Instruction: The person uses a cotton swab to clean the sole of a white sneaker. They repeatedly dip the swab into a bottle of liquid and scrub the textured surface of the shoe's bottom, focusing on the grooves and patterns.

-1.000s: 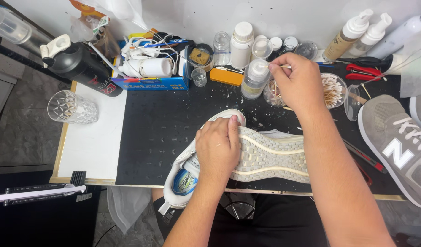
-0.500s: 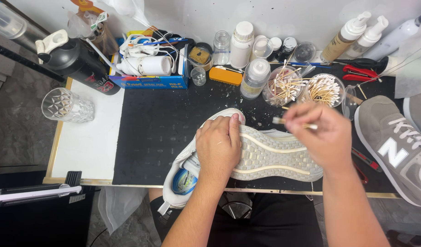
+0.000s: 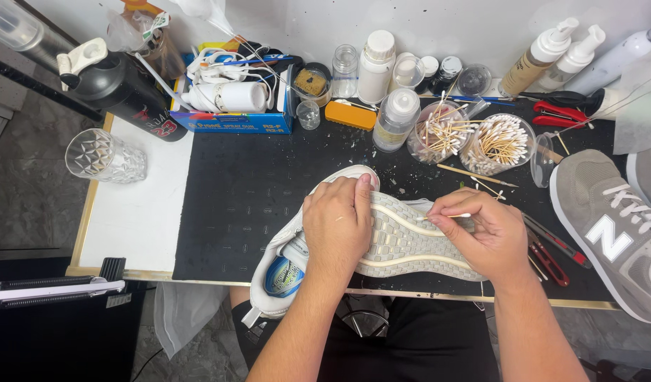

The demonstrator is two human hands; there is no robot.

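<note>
A white sneaker (image 3: 403, 244) lies sole-up across the black mat (image 3: 248, 191) near the front edge. My left hand (image 3: 337, 228) presses flat on the sole and clasps the shoe's toe end. My right hand (image 3: 485, 230) pinches a thin cotton swab (image 3: 439, 216) whose tip touches the ridged sole. Two clear cups of cotton swabs (image 3: 497, 143) stand just beyond my right hand.
A grey sneaker (image 3: 612, 230) lies at the right. Bottles and jars (image 3: 376, 67) line the back, with a blue box (image 3: 233, 106) of odds and ends, a black spray bottle (image 3: 124, 88) and a cut-glass tumbler (image 3: 102, 157) at left. Red-handled tools (image 3: 548, 258) lie beside my right hand.
My right hand came back from the swab cups with a swab and lowered it onto the sole. My left hand stayed on the shoe.
</note>
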